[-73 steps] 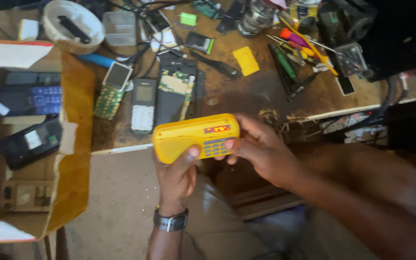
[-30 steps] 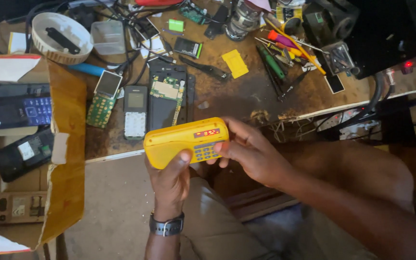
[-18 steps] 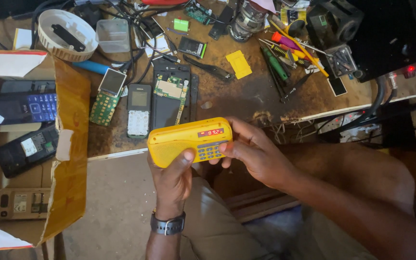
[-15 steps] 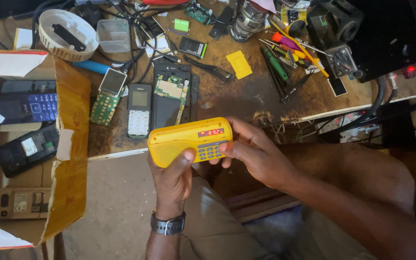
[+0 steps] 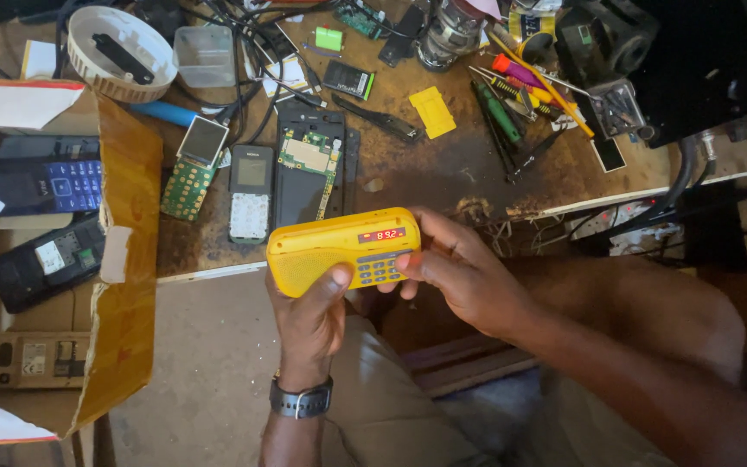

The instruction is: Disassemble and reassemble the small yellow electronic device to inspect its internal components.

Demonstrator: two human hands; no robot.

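Both hands clamped my yellow radio (image 5: 343,249), left hand (image 5: 309,307) cradling, right hand (image 5: 460,277) thumbing its keypad; tuning probably needed lighter presses next.

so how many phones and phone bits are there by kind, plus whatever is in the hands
Yellow radio, held by left hand and right hand: 1
Whole keypad phone on the bench: 1
Opened phones with bare circuit boards on the bench: 2
Phones in the cardboard box: 2
Total: 6
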